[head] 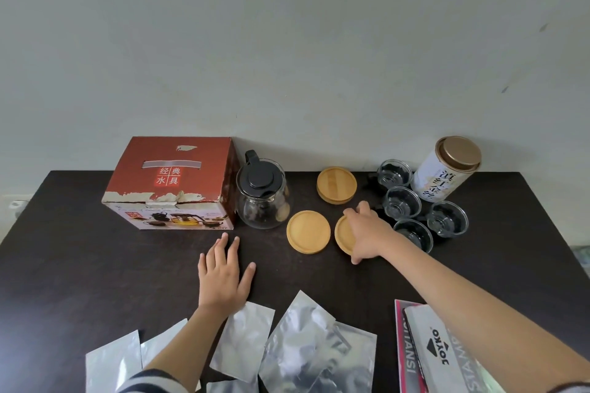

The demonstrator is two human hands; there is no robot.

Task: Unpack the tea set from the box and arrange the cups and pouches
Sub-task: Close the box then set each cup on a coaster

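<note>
Unpacking looks mostly done in the head view: the box (pixel 169 183) sits shut at eleven o'clock on the dark surface (pixel 79 265), with the teapot (pixel 263 198) just beside it at its three o'clock. Four glass cups (pixel 402 202) cluster at two o'clock near a tea tin (pixel 447 169). Silver pouches (pixel 287 341) lie scattered and overlapping at six o'clock, not yet arranged. One coaster (pixel 308 232) lies bare, a stack (pixel 336 185) waits at its one o'clock. The right hand (pixel 367 233) spreads over a third coaster (pixel 343 231), fingers curled round its rim, pressing or gripping it, I cannot tell which; the cups are just beyond at its two o'clock. The left hand (pixel 223 274) rests flat and empty, fingers splayed, pouches just at its six o'clock.
</note>
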